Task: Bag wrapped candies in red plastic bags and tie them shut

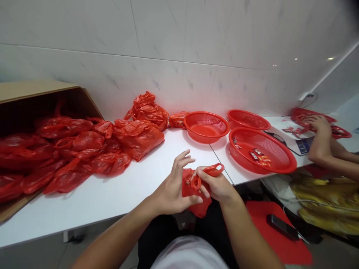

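Observation:
A red plastic bag [198, 205] hangs just in front of the table edge, its twisted handles gathered at the top. My right hand [214, 183] is closed on those handles, and one loop sticks out past the thumb. On the bag's other side, my left hand [176, 186] has its fingers spread and thumb stretched out, beside the bag. Whether the left palm touches the bag I cannot tell. The bag's contents are hidden.
Filled red bags [137, 138] lie heaped at left, spilling from a cardboard box [42, 89]. Red baskets [206, 140] stand along the white table [134, 186]; one large basket [252, 166] holds several wrapped pieces. At right, a co-worker's hand [319, 123] is above a scale. A phone [282, 226] rests on a red stool [258, 213].

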Tool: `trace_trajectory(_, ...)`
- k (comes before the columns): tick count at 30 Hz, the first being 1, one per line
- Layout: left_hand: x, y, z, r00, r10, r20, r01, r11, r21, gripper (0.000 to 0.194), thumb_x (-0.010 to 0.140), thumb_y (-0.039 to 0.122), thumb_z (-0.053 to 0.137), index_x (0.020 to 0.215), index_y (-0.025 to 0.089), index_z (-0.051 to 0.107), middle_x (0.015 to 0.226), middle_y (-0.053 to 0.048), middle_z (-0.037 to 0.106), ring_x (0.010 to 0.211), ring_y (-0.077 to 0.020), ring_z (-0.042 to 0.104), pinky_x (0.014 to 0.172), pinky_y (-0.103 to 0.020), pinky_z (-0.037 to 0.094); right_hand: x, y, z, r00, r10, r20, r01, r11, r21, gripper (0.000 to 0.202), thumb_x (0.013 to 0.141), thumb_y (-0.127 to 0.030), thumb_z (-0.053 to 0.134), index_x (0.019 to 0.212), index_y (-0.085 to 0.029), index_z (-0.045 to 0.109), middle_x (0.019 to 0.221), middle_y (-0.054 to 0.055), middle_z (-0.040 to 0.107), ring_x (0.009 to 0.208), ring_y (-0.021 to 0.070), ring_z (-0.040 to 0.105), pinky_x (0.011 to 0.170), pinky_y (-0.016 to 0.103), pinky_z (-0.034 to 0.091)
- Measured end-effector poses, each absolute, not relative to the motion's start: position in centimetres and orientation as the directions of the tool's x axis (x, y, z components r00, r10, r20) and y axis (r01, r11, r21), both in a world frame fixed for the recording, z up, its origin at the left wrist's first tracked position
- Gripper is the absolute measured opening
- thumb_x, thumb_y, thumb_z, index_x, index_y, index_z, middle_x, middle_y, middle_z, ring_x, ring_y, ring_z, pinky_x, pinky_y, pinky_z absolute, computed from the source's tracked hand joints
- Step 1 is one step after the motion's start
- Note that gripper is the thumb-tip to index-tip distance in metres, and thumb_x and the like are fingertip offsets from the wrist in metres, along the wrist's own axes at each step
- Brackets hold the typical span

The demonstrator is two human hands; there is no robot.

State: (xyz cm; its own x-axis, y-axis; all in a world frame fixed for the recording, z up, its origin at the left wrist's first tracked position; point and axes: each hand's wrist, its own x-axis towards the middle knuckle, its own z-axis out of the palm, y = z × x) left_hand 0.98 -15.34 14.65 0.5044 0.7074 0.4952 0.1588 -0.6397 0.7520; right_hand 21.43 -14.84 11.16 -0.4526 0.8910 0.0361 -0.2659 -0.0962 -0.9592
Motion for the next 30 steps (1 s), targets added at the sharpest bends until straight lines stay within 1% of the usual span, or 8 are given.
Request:
trace_trajectory(2,0.9,-15.7,13.0,0.541,0.748,0.384,0.096,-0.509,0.856,0.103,0.079,0.024,0.086,0.163,0.030,0.027,0.155,-0.021,0.048,0.124,-0.0301,0.065,0.096,-0.042,0.058,21.9,-16.1,11.3,-0.510,0.856,0.089,-0.226,-0.034,-0.973,0.038,0.096,-0.052,0.072,0.086,-0.016,0.074,0.047,-0.003,0.059,0.041,0.0106,0.049,0.052,0.025,0.041)
trace_trajectory(4,0.5,-15.8,12.0,0.617,0.754,0.227,0.101,-0.362,0.927,0.085,0.086,0.018,0.075,0.160,0.027,0.036,0.119,-0.011,0.068,0.091,-0.0194,0.070,0.078,-0.030,0.056,22.4,-17.3,11.6,-0.550,0.827,0.118,-0.149,0.042,-0.988,0.030,0.093,-0.045,0.078,0.090,-0.016,0.080,0.054,0.000,0.065,0.048,0.0126,0.056,0.057,0.027,0.045)
trace_trajectory(7,0.1,-15.8,11.7,0.651,0.752,0.103,0.121,-0.236,0.964,0.058,0.084,0.014,0.068,0.141,0.020,0.057,0.086,0.001,0.065,0.076,-0.0143,0.062,0.071,-0.026,0.048,22.8,-18.8,11.8,-0.478,0.867,0.142,0.010,0.167,-0.986,0.024,0.095,-0.040,0.075,0.103,-0.018,0.083,0.073,0.004,0.074,0.060,0.0153,0.063,0.066,0.031,0.051)
trace_trajectory(14,1.8,-16.3,11.0,0.703,0.710,-0.043,-0.084,0.143,0.986,0.054,0.078,0.018,0.073,0.130,0.020,0.057,0.071,0.006,0.061,0.059,-0.0102,0.051,0.061,-0.022,0.037,21.7,-20.8,9.9,-0.142,0.791,0.595,0.342,0.604,-0.720,0.019,0.096,-0.016,0.063,0.110,-0.025,0.072,0.122,0.010,0.074,0.114,0.0251,0.070,0.096,0.038,0.057)
trace_trajectory(19,3.9,-16.8,9.9,0.706,0.704,-0.078,-0.237,0.338,0.911,0.044,0.090,0.047,0.073,0.123,0.018,0.066,0.092,-0.005,0.072,0.081,-0.0200,0.068,0.081,-0.033,0.051,21.6,-20.9,7.4,-0.051,0.708,0.705,0.515,0.623,-0.589,0.026,0.098,-0.007,0.055,0.113,-0.023,0.068,0.130,0.013,0.064,0.084,0.0159,0.070,0.077,0.031,0.059)
trace_trajectory(22,4.6,-16.7,9.6,0.664,0.736,-0.132,-0.201,0.346,0.916,0.046,0.092,0.058,0.071,0.106,0.015,0.071,0.088,-0.006,0.071,0.080,-0.0193,0.065,0.082,-0.033,0.050,21.7,-20.6,6.3,-0.042,0.595,0.803,0.519,0.700,-0.491,0.024,0.099,-0.005,0.057,0.111,-0.021,0.068,0.124,0.011,0.063,0.069,0.0101,0.062,0.066,0.027,0.056)
trace_trajectory(26,4.6,-16.2,10.6,0.678,0.723,-0.129,-0.064,0.233,0.970,0.041,0.089,0.055,0.076,0.092,0.015,0.067,0.083,-0.001,0.066,0.074,-0.0139,0.056,0.074,-0.027,0.045,21.5,-19.7,6.0,0.000,0.482,0.876,0.536,0.740,-0.407,0.021,0.099,-0.006,0.061,0.109,-0.022,0.069,0.121,0.010,0.063,0.082,0.0151,0.065,0.069,0.029,0.058)
trace_trajectory(30,3.5,-14.8,12.8,0.707,0.705,-0.051,0.094,-0.022,0.995,0.036,0.095,0.051,0.068,0.087,0.016,0.064,0.079,0.001,0.061,0.070,-0.0129,0.052,0.069,-0.026,0.043,21.5,-18.1,6.8,0.007,0.481,0.877,0.551,0.730,-0.405,0.037,0.100,-0.007,0.061,0.132,-0.026,0.067,0.126,0.012,0.061,0.092,0.0183,0.067,0.077,0.033,0.062)
